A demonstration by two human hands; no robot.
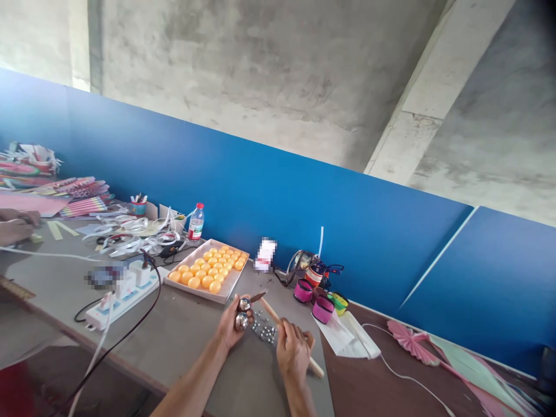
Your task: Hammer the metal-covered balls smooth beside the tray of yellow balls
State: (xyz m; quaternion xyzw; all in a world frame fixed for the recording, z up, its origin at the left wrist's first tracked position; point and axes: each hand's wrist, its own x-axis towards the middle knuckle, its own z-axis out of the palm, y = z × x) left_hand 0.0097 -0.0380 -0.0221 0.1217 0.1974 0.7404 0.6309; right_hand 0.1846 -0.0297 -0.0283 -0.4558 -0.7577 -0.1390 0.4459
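My left hand is closed round two shiny metal balls held just above the grey table. My right hand grips a wooden-handled tool whose metal tip points at the balls. A small heap of loose shiny metal pieces lies on the table between my two hands.
A tray of several orange balls sits behind my hands. A white power strip with black cables lies to the left, with a water bottle, ribbon rolls and paper fans around. Another person's hand rests at far left.
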